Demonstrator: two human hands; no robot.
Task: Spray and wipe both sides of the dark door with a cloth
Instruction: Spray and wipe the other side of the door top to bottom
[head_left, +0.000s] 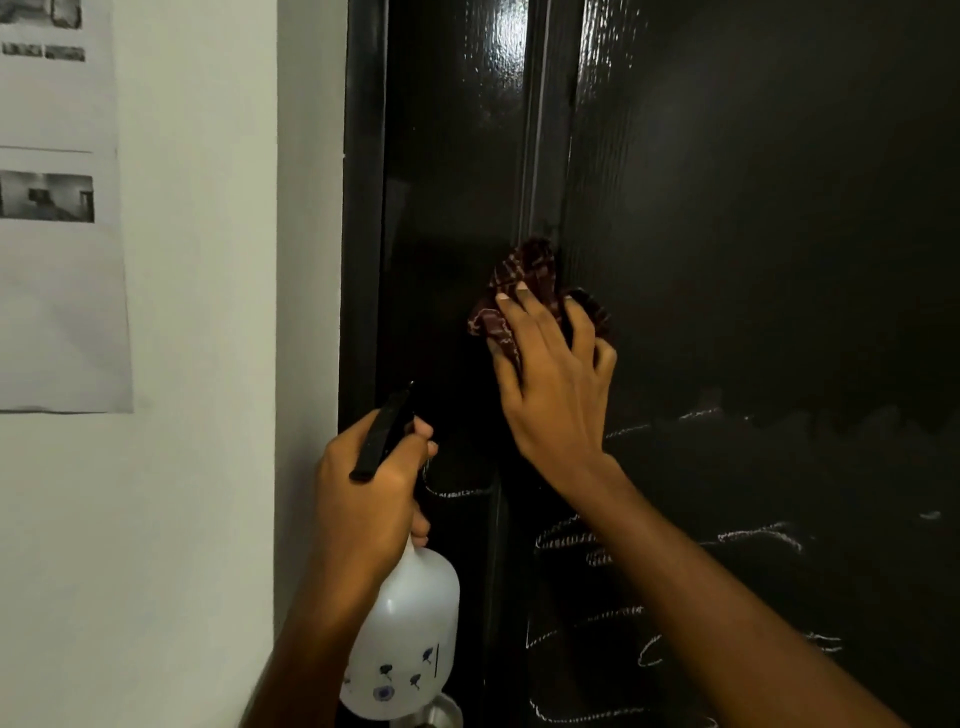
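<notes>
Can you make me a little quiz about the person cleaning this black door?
1. True or false: the left hand holds the spray bottle.
2. What does the right hand press against the door? A sponge, B cloth, C brush.
3. Fill the gap: the white streaks on the door lie ___ the cloth.

Key: 1 true; 2 B; 3 below.

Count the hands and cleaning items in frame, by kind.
bottle: 1
cloth: 1
hands: 2 (left hand grips the bottle, right hand presses the cloth)
total: 4
</notes>
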